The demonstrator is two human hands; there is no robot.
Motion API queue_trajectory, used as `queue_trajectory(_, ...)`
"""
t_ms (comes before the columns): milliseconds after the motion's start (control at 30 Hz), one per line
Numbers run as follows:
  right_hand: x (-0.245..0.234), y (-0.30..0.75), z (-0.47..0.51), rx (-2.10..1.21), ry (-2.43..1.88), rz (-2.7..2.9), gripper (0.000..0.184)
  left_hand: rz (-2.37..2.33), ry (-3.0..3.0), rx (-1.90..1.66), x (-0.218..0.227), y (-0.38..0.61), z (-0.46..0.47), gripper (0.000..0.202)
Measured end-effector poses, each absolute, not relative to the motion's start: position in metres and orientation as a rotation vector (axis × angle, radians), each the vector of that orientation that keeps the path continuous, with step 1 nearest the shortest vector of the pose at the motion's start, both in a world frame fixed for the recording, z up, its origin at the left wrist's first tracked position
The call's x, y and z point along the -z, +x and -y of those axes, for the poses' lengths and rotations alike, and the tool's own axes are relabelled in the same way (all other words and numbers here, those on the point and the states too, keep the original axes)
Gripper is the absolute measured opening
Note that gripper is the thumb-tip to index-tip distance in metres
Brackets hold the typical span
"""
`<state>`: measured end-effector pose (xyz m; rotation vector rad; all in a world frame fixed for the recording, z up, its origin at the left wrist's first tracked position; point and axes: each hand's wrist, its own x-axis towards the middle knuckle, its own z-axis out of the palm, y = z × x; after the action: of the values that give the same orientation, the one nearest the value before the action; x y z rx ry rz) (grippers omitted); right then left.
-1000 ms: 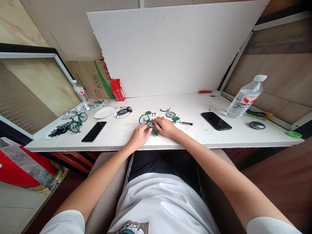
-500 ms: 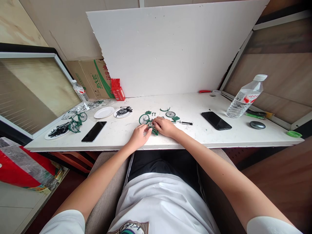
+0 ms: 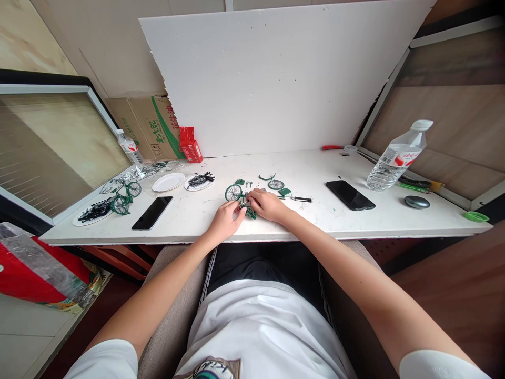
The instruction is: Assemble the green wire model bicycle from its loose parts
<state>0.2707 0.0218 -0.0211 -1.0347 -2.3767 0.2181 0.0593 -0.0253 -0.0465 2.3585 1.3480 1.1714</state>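
At the front middle of the table, my left hand [image 3: 226, 221] pinches the lower part of a green model bicycle [image 3: 233, 192], whose spoked wheel shows beyond the fingers. My right hand [image 3: 266, 205] is closed over the same model from the other side, fingertips close to those of the left. Between the fingertips is a thin small piece, too small to make out. Green parts of the model [image 3: 250, 213] stick out below the hands. Beyond them lie a loose spoked wheel [image 3: 276, 185], a curved green mudguard [image 3: 267, 177], a green basket-like piece [image 3: 284, 192] and a small green piece [image 3: 240, 181].
A black-handled tool [image 3: 302, 199] lies right of my hands. Phones [image 3: 153, 213] [image 3: 350, 195] flank the work area. Plates [image 3: 168, 182] stand at left, near a second green model bicycle [image 3: 125, 197]. A water bottle [image 3: 398, 158] and a grey oval object [image 3: 416, 202] are at right.
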Motion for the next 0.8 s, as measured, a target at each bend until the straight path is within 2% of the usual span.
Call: queue_trajectory(800,0.0241,0.2715,-0.0241,-0.182,-1.014,2.372,0.025,-1.331,2.405,-1.173,0.0442,0.0601,0.0267,0.024)
